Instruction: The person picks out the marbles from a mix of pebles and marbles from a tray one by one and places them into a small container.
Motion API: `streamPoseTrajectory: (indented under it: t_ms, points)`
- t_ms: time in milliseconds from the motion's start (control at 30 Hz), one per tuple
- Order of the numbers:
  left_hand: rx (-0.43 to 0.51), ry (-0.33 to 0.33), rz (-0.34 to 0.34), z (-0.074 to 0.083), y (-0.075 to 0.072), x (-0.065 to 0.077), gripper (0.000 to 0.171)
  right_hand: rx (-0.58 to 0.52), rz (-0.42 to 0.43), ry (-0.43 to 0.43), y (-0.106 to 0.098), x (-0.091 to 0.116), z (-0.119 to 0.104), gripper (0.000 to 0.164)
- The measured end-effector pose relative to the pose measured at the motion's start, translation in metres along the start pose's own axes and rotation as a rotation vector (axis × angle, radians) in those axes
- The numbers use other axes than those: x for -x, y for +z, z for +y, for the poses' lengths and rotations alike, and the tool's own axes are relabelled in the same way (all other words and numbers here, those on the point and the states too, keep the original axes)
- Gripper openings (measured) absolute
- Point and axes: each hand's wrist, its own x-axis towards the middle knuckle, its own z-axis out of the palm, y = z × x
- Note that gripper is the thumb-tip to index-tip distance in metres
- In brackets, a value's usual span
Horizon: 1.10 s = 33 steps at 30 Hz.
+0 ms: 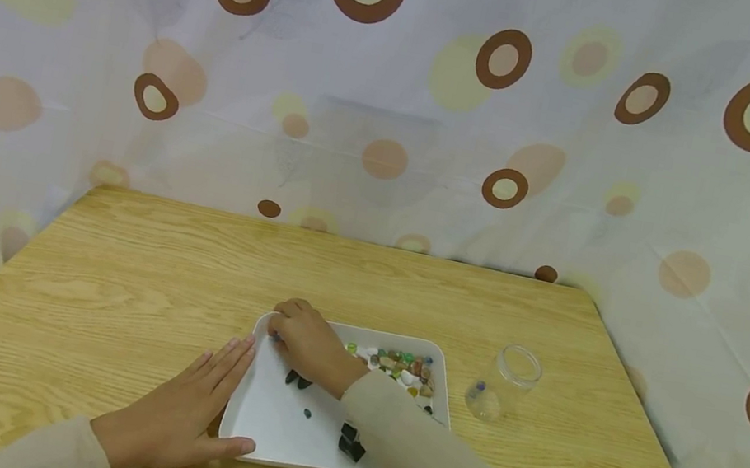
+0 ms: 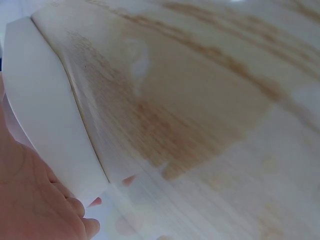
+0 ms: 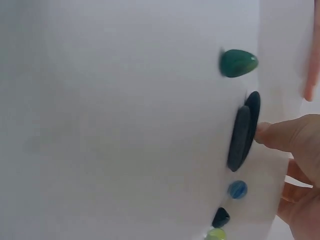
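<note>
A shallow white tray (image 1: 272,433) stands on the table. My left hand (image 1: 186,406) lies along its left side, fingers straight against the wall and thumb at the near corner; the left wrist view shows that hand (image 2: 37,200) beside the white wall. My right hand (image 1: 313,344) reaches over the tray into its far left corner. In the right wrist view its thumb (image 3: 280,134) is right at two long dark stones (image 3: 241,137), nothing visibly pinched. A blue marble (image 3: 237,189) and a green stone (image 3: 238,63) lie on either side of them.
Several coloured marbles and pebbles (image 1: 407,369) are gathered in the tray's far right part. Black pieces (image 1: 351,442) lie near its front, partly behind the right sleeve. A clear jar (image 1: 519,368) with a blue marble (image 1: 480,386) in it stands right of the tray.
</note>
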Motion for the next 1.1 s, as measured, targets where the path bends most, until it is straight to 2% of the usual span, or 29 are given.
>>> streamPoseTrajectory:
  t_ms: [133,233,433,667,800,1100]
  points:
    - [-0.003,0.0,0.004,-0.001,0.0,-0.001,0.101,0.058,-0.015,-0.026,-0.011,0.003,0.001,0.013]
    - [-0.007,-0.001,0.009,-0.001,0.001,-0.001,0.102,0.091,-0.029,-0.044,-0.026,0.007,0.003,0.013]
    - [-0.021,-0.003,0.045,-0.001,0.004,-0.001,0.103,0.058,0.002,-0.056,-0.059,0.023,0.009,0.014]
    - [-0.035,-0.005,0.059,-0.002,0.007,-0.001,0.104,-0.072,0.152,-0.032,-0.086,0.058,0.032,0.01]
    - [-0.044,0.001,0.065,-0.002,0.007,0.0,0.104,-0.091,0.258,0.007,-0.099,0.083,0.051,0.008]
    - [-0.04,0.005,0.068,-0.002,0.006,-0.001,0.104,-0.171,0.412,0.207,-0.118,0.15,0.103,0.011]
